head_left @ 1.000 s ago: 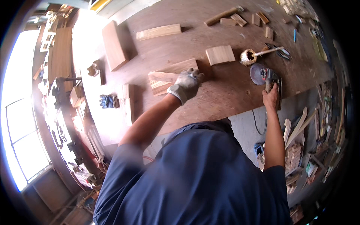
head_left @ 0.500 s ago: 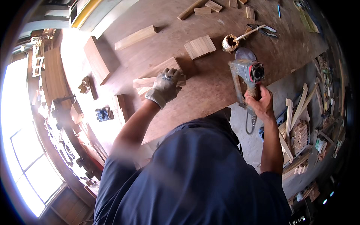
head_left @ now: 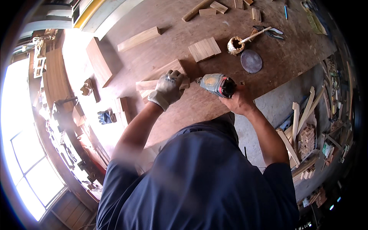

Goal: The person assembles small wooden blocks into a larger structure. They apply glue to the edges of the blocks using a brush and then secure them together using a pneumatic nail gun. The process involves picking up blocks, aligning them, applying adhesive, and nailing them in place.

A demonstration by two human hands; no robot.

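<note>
Left hand (head_left: 169,90) clasps a strip (head_left: 146,85) lying across a board (head_left: 165,70) on the desk (head_left: 199,109); right hand (head_left: 240,101) is wrapped around the tool (head_left: 214,84), nose near the strip. Pieces appear positioned; whether joined cannot be told; tool work judged outstanding.

Looks like a woodworking shop, judging by a broad workbench (head_left: 285,73) strewn with cut wooden pieces (head_left: 147,85), 1 handheld power tool (head_left: 214,83), 1 crusted pot (head_left: 231,46) with a stick in it, and pliers (head_left: 274,34). Has stacked offcuts (head_left: 308,138) and timber strips (head_left: 295,119) past the bench's edge, above a bare grey floor (head_left: 249,142).
</note>
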